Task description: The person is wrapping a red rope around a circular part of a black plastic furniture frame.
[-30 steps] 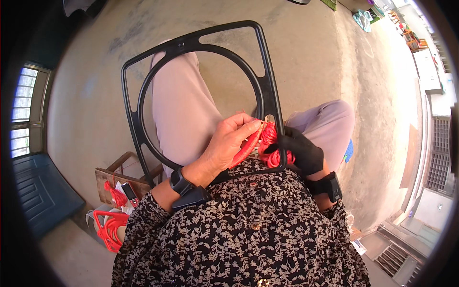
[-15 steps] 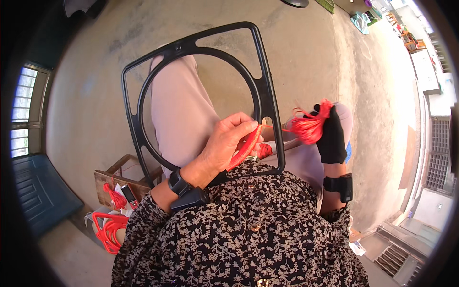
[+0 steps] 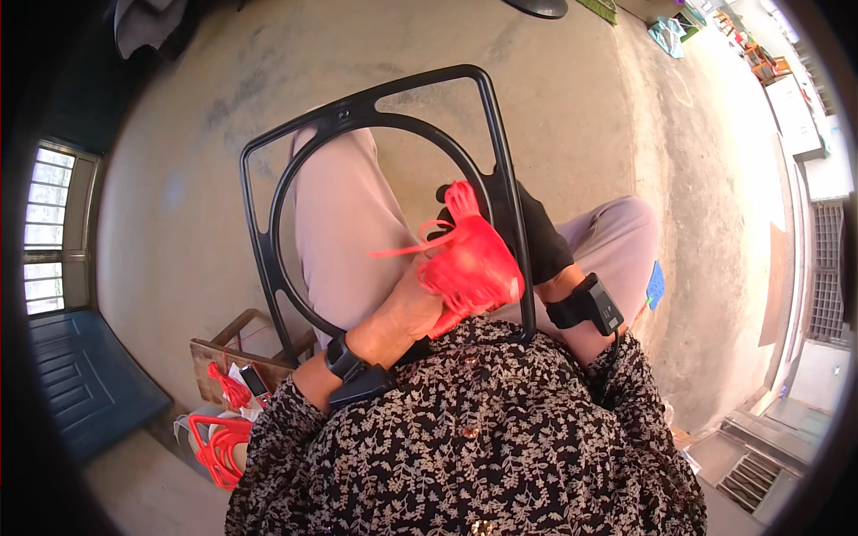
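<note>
A black frame (image 3: 500, 134) with a round ring inside it lies across my lap. My left hand (image 3: 404, 308) is closed at the ring's lower right, where red cord is wound round it; its fingertips are hidden behind a loose bundle of red cord (image 3: 483, 268). My right hand (image 3: 539, 234), in a black glove, holds that bundle and reaches behind the frame's right bar. The bundle shows inside and over the ring, and a loose cord end sticks out to the left. Most of the wound section is covered.
To my left stands a small wooden stool (image 3: 210, 366) with a red cord hank (image 3: 234, 389) and a small dark device on it. Below it lie more red coils (image 3: 219, 456). A blue panelled door (image 3: 85, 384) is farther left. Concrete floor (image 3: 572, 125) stretches ahead.
My right hand has swung left with the red bundle, from beside the right knee to the ring. The bundle now covers my left fingers. The frame has shifted slightly down and right in view.
</note>
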